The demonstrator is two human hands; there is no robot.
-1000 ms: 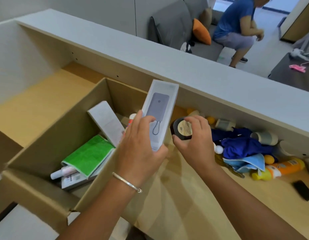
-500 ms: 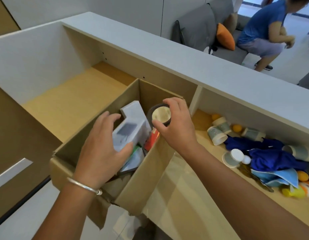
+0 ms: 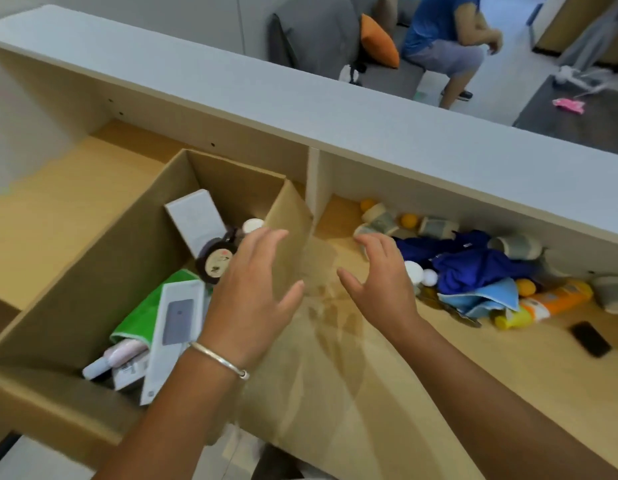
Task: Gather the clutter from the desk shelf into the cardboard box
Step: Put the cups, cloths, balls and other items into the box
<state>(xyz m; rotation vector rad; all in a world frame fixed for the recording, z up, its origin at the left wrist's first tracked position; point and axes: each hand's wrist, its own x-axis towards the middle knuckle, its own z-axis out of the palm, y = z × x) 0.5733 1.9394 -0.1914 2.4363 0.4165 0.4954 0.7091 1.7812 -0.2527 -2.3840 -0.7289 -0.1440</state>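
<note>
The cardboard box (image 3: 103,271) stands open at the left of the desk shelf. Inside lie a white power-bank box (image 3: 172,327), a round dark jar (image 3: 216,263), a green packet (image 3: 141,315) and another white box (image 3: 195,220). My left hand (image 3: 252,299) hovers over the box's right wall, fingers spread and empty. My right hand (image 3: 383,278) is open over the shelf, just left of the clutter: blue cloth (image 3: 474,265), paper cups (image 3: 435,226), small orange balls (image 3: 409,220), a white ball (image 3: 430,277) and an orange bottle (image 3: 557,299).
A black phone (image 3: 590,338) lies on the shelf (image 3: 439,375) at the right. A grey ledge (image 3: 300,109) overhangs the shelf's back. A white divider (image 3: 312,181) stands behind the box's right corner. Beyond the ledge a person (image 3: 446,39) sits on a sofa.
Both hands let go: the power-bank box and the round jar now lie in the cardboard box. My right hand has moved right over the shelf, and both hands are open.
</note>
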